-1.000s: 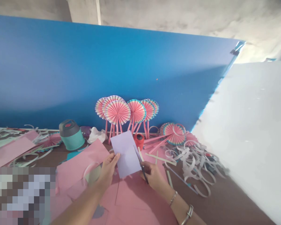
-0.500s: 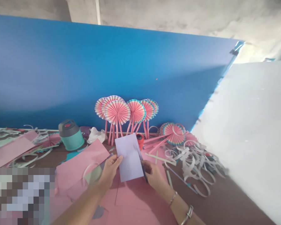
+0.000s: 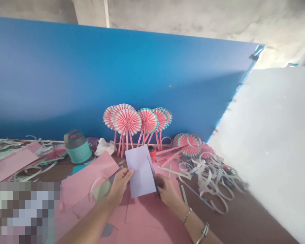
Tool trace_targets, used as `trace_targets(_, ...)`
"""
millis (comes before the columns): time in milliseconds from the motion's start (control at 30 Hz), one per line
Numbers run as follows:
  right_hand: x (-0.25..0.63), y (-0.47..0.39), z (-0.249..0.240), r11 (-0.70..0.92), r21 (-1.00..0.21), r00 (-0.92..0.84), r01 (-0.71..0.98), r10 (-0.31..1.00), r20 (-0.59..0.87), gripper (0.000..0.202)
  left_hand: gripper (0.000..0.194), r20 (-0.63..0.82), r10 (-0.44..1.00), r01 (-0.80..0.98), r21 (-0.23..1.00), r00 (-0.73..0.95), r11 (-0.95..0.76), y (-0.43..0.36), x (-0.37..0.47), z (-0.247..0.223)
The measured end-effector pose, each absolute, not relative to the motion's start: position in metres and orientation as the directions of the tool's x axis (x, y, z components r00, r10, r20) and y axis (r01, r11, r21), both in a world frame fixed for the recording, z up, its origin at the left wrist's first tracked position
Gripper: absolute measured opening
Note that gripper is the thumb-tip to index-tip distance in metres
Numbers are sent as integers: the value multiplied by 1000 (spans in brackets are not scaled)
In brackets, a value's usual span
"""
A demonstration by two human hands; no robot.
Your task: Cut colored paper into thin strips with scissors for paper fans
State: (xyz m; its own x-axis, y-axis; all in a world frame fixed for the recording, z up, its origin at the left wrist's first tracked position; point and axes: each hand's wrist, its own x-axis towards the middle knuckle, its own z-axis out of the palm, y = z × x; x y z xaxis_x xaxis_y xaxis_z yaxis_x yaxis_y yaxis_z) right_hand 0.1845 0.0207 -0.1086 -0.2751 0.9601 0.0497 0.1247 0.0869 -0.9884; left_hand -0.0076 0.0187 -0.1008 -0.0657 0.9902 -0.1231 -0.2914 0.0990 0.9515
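A sheet of pale lilac paper [image 3: 141, 176] is held up, slightly tilted, above the pink paper [image 3: 147, 220] on the table. My left hand [image 3: 121, 184] pinches its left edge, thumb on the near face. My right hand [image 3: 167, 188] is closed around a pair of dark scissors [image 3: 157, 187] at the sheet's right edge; the blade lies along that edge, pointing up and away. How far the blades are parted is hard to make out. A bracelet and a bangle circle the right wrist.
Pleated pink paper fans [image 3: 127, 122] stand against the blue panel [image 3: 142, 74]; more fans [image 3: 189, 145] lie at right. Curled white paper strips [image 3: 210, 176] heap beside them. A teal lidded container [image 3: 78, 149], crumpled white plastic [image 3: 105, 147] and a red spool [image 3: 152, 152] stand at the back.
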Motion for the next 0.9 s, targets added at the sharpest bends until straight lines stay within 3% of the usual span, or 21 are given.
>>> trace_targets(167,184,22,-112,40,-997,-273,67,962,20,21,36,-132,990,-279,953,-50,113,19,-8,-101)
trace_targets(333,183,20,-104,101,-992,-285,78,955,75,16,36,-120,992,-263,959,-39,106,18,-7,-100)
trace_targets(900,182,17,-96,83,-997,-272,11,959,77,23,35,-111,991,-300,945,67,127,16,-3,-99)
